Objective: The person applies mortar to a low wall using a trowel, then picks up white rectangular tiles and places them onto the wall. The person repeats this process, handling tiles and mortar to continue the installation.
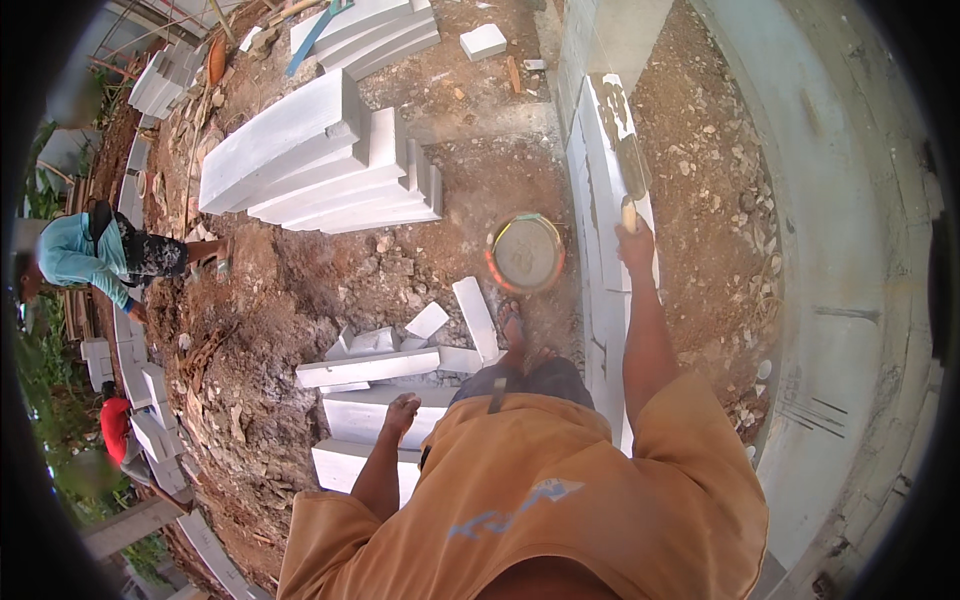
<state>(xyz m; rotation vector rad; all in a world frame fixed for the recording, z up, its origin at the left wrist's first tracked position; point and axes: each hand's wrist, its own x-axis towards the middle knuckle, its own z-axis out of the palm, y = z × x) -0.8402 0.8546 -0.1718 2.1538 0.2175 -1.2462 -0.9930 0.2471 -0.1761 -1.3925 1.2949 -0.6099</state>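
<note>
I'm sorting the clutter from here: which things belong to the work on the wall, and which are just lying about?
In use:
right hand holding the trowel
block wall, mortar on top
mortar pan
left hand, empty, over white blocks

Lying about:
large block stack
broken block pieces
single block
</note>
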